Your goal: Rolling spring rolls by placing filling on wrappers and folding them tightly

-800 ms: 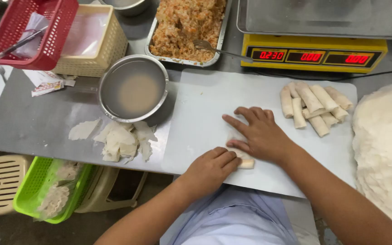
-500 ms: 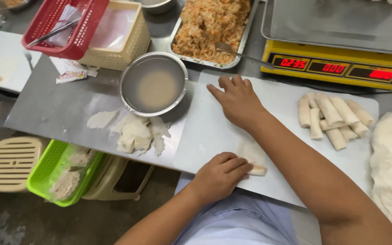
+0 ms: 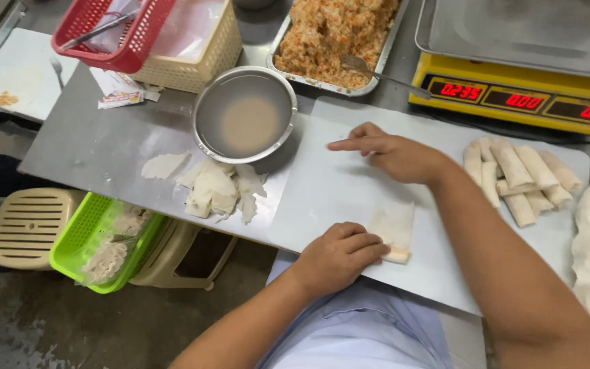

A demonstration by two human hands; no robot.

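Curled over the half-rolled wrapper (image 3: 392, 232), the left hand (image 3: 339, 256) is pinning it down. Meanwhile the right hand (image 3: 394, 154) is reaching, open and empty, toward the paste bowl (image 3: 244, 113).

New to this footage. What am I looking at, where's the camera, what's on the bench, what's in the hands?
There is no machine: a person works with bare hands, filmed by one camera worn on the head, looking down. The left hand presses a half-rolled wrapper on a white board. The right hand reaches, index finger out, toward a metal bowl of cloudy liquid and holds nothing. Right of it lies a pile of finished rolls. Behind stand a tray of shredded filling with a spoon in it, and a yellow scale. Torn wrapper scraps lie by the bowl.
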